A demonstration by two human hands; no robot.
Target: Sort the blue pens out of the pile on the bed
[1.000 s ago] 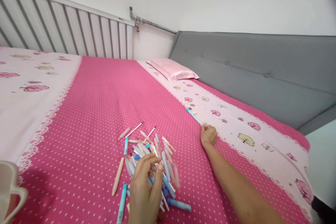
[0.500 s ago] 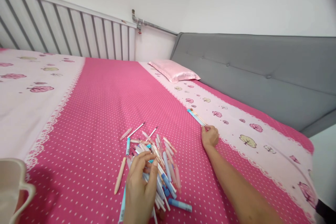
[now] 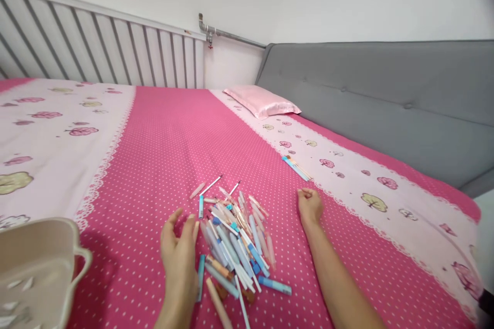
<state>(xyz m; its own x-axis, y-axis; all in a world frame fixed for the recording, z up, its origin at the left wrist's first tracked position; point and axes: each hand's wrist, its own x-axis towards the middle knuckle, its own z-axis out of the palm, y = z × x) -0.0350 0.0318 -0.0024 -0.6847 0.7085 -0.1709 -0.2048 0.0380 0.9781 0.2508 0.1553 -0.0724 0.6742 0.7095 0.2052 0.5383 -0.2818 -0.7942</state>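
A loose heap of pens and slim sticks [image 3: 239,236] in pink, white and blue lies on the pink dotted bedspread [image 3: 165,139]. Just left of the heap hovers my left hand [image 3: 179,247], fingers apart. A pale tip shows beside its thumb; I cannot tell whether it is a pen under the hand. A beige pen [image 3: 218,303] and a blue pen [image 3: 275,285] lie at the heap's near side. To the right, my right hand [image 3: 310,206] is curled closed, with nothing visible in it. Beyond its fingers, apart from them, lies a small row of pens [image 3: 296,168], blue and beige.
At the lower left stands a beige plastic basket [image 3: 38,231] with a handle and some pale scraps inside. A pink pillow [image 3: 262,100] rests by the grey headboard [image 3: 386,82]. A white slatted rail [image 3: 116,51] and a wall pipe [image 3: 231,37] are behind.
My right hand has drawn back from the row of pens, which stays lying there. My left hand has moved left off the heap, uncovering more pens. The view has shifted left, showing more basket.
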